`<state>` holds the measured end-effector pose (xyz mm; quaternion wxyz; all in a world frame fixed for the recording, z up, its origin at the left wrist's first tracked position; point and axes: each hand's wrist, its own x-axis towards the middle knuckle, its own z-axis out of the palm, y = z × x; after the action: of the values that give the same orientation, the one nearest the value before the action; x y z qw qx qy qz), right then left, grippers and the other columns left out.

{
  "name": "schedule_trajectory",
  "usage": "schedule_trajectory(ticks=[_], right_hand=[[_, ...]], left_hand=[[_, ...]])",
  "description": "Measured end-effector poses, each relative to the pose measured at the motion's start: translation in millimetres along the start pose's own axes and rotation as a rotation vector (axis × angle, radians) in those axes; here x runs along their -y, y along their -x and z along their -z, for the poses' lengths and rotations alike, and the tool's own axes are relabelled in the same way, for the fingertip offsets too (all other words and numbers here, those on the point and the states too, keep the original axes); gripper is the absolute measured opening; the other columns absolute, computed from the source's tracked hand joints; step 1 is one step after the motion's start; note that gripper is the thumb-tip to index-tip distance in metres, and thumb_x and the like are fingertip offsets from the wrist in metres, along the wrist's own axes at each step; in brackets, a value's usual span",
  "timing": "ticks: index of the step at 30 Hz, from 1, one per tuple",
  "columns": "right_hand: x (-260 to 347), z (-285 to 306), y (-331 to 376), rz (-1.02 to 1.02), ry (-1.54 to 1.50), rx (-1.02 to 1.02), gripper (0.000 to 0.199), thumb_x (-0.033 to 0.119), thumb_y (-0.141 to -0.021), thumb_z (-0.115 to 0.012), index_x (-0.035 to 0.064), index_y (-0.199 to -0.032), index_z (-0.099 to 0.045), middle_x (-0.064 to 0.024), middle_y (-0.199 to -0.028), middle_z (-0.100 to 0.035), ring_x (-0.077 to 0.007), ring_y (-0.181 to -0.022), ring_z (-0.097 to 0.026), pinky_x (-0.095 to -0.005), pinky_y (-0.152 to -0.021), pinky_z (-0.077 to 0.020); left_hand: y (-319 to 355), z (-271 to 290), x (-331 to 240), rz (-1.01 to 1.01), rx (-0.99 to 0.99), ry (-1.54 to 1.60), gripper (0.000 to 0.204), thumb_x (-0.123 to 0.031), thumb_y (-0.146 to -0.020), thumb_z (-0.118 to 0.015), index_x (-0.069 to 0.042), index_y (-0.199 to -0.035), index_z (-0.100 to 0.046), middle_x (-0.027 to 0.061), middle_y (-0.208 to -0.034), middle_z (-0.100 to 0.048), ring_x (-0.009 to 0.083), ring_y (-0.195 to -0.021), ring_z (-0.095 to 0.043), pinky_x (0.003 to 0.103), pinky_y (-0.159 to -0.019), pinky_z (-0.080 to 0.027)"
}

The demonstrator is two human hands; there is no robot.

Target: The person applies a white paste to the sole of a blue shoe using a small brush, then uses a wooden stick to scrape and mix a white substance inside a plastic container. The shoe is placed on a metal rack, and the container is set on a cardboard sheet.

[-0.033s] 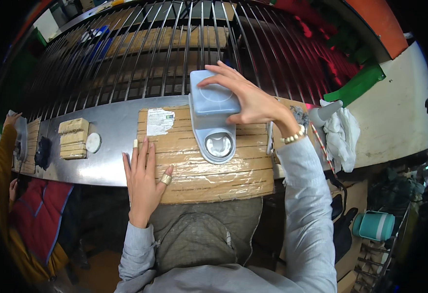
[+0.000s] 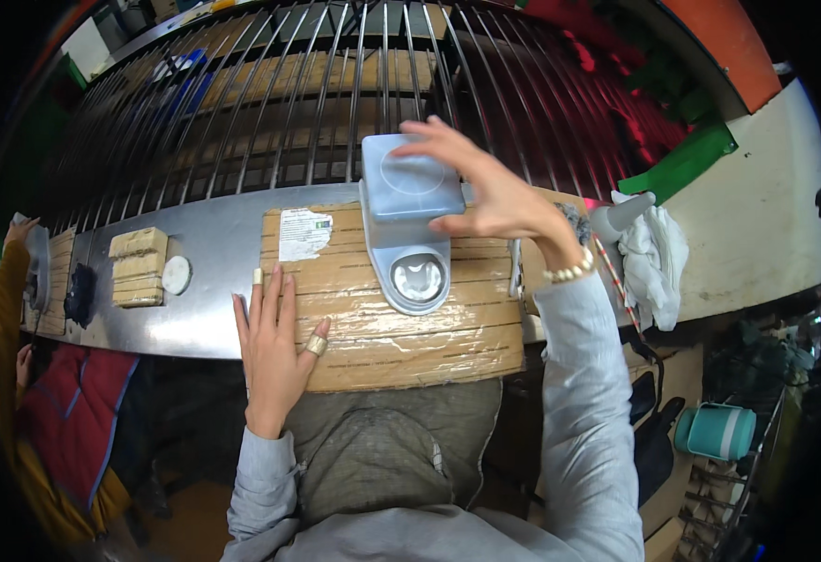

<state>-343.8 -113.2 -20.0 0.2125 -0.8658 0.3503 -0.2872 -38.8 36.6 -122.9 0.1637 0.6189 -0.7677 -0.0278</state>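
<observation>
A pale blue plastic piece (image 2: 377,245) stands on a flat cardboard sheet (image 2: 457,342). Its far end is a raised box-like block (image 2: 412,180) with a circle marked on top; the near end has a round recess (image 2: 418,277), shiny inside. Slightly blurred, my right hand (image 2: 504,199) hovers at the block's right side, thumb and fingers spread apart, the thumb by its near right corner. I cannot tell whether the thumb still touches it. Tape-like wraps cover some fingertips of my left hand (image 2: 277,361), which lies flat on the cardboard's left part, fingers stretched out.
Metal bars (image 2: 335,103) run beyond the steel table (image 2: 214,318). Left on it are a tan block stack (image 2: 139,267) and a round white pad (image 2: 176,274). A grey cone (image 2: 621,217) and white cloth (image 2: 656,262) lie right. At far left shows another person's sleeve (image 2: 3,314).
My right hand has loosened from the blue block and shifted slightly right, its fingers lifting off the top. My left hand and the plastic piece stay in place.
</observation>
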Motion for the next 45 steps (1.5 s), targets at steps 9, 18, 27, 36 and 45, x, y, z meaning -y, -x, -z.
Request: schedule_trajectory(ticks=[9,18,27,36,45], right_hand=[[2,-41,121,-0.838,0.600,-0.489,0.025,0.022,-0.090,-0.075,0.0000,-0.081,-0.067,-0.0180,-0.070,-0.067,-0.0362,-0.062,-0.066,-0.0455,-0.060,-0.0505],[135,-61,141,-0.708,0.189,-0.671,0.017,0.005,-0.083,-0.073,-0.0004,-0.099,-0.075,-0.0148,-0.066,-0.065,-0.0206,-0.048,-0.057,-0.0330,-0.049,-0.0437],[156,-83,123,-0.669,0.425,-0.296,0.029,0.013,-0.080,-0.074,0.0050,-0.107,-0.078,-0.0217,-0.070,-0.067,-0.0351,-0.063,-0.067,-0.0414,-0.062,-0.0518],[182,-55,100,-0.431,0.399,-0.342,0.027,0.007,-0.077,-0.075,0.0011,-0.104,-0.078,-0.0213,-0.093,-0.073,-0.0354,-0.087,-0.070,-0.0418,-0.079,-0.0540],[334,-14,180,0.947,-1.323,-1.023,0.013,0.015,-0.087,-0.069,0.0119,-0.097,-0.060,-0.0001,-0.098,-0.059,-0.0145,-0.094,-0.058,-0.0329,-0.080,-0.0495]], left_hand=[[-7,-4,3,-0.032,-0.060,0.012,0.068,-0.036,-0.096,-0.064,-0.001,-0.150,-0.045,0.0146,-0.159,-0.040,0.0417,-0.145,-0.035,0.056,-0.123,-0.016],[-5,-8,6,-0.031,-0.079,0.042,0.069,-0.041,-0.096,-0.064,0.002,-0.148,-0.047,0.0166,-0.158,-0.040,0.0409,-0.145,-0.035,0.056,-0.123,-0.017],[57,30,-1,0.038,-0.435,0.409,0.043,-0.013,-0.092,-0.067,0.000,-0.133,-0.061,0.0176,-0.134,-0.061,0.0400,-0.130,-0.052,0.050,-0.114,-0.037],[125,50,-17,0.105,-0.495,0.543,0.029,-0.007,-0.089,-0.068,0.001,-0.117,-0.066,0.0183,-0.114,-0.067,0.0382,-0.111,-0.060,0.045,-0.097,-0.047],[88,59,-71,-0.178,-0.348,0.764,0.030,-0.009,-0.087,-0.073,-0.004,-0.115,-0.069,0.0138,-0.108,-0.072,0.0330,-0.098,-0.068,0.041,-0.086,-0.054]])
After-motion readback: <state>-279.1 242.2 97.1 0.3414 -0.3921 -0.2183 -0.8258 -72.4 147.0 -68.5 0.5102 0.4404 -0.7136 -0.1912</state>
